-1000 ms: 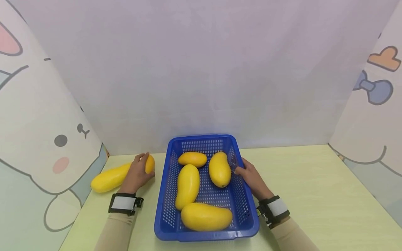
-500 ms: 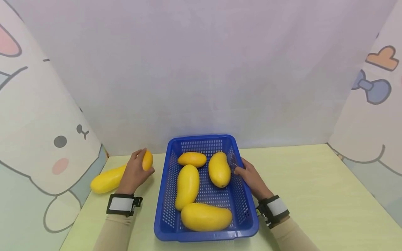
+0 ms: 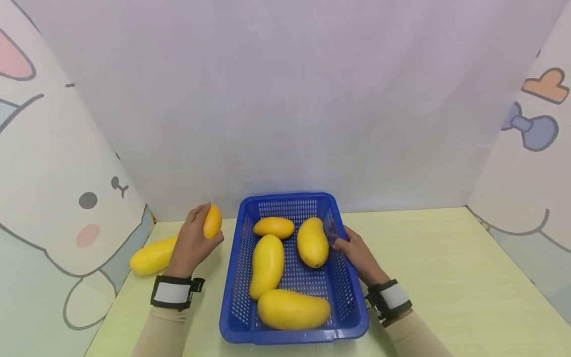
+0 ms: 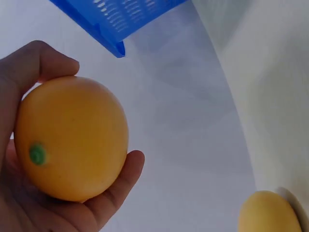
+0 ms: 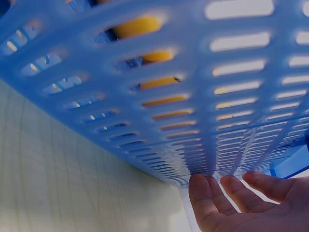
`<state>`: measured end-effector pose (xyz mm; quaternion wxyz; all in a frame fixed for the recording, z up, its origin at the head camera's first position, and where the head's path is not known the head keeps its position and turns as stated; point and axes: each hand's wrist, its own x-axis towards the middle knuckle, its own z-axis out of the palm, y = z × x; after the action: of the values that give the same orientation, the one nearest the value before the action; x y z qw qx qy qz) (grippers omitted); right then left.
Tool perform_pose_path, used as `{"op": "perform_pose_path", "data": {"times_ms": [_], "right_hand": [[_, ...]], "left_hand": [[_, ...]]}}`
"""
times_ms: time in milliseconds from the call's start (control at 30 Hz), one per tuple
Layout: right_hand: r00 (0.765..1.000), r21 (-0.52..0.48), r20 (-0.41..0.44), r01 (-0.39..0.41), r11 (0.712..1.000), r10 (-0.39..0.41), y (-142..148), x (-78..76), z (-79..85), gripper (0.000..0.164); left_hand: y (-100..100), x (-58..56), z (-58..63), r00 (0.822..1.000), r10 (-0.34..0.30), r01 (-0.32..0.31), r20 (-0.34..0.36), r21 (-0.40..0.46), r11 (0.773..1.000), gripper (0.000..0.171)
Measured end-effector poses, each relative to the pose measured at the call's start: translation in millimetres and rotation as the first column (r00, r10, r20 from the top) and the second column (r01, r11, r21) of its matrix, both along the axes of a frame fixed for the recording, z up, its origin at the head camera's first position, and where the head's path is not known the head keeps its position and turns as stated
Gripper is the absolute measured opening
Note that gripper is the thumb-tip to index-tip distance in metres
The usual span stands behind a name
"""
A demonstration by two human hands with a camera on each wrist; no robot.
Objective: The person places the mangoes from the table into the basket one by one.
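Note:
My left hand [image 3: 194, 242] grips an orange-yellow mango [image 3: 213, 221], raised a little at the table's back left. In the left wrist view the mango [image 4: 72, 137] shows a green stem spot, with thumb and fingers curled round it. Behind that hand lies a longer yellow mango-shaped fruit [image 3: 151, 258], partly hidden by it. My right hand [image 3: 362, 255] holds the right side of a blue perforated basket [image 3: 292, 336], thumb over the rim. Its fingertips [image 5: 198, 186] touch the outer wall in the right wrist view.
Inside the basket lie a small orange-yellow mango [image 3: 274, 227] and larger yellow mango-shaped fruits, one upper right [image 3: 312, 243], one left [image 3: 267, 267], one at the near end [image 3: 293, 310]. Pale wall [image 3: 303, 109] stands behind the light green table [image 3: 446, 277].
My left hand has lifted the mango slightly up and away, covering more of the long fruit behind it. The right hand and basket have stayed in place.

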<state>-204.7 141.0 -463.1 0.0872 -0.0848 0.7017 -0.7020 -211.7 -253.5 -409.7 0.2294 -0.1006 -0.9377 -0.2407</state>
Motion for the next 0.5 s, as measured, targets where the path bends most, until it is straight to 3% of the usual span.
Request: {"op": "perform_pose_path", "data": {"times_ms": [500], "right_hand": [[1.000, -0.002, 0.010, 0.004, 1.000, -0.004, -0.4, 0.5, 1.7, 0.057]], "left_hand": [[24.2, 18.3, 24.1, 0.989, -0.089, 0.094, -0.115, 0.034, 0.995, 0.076]]}}
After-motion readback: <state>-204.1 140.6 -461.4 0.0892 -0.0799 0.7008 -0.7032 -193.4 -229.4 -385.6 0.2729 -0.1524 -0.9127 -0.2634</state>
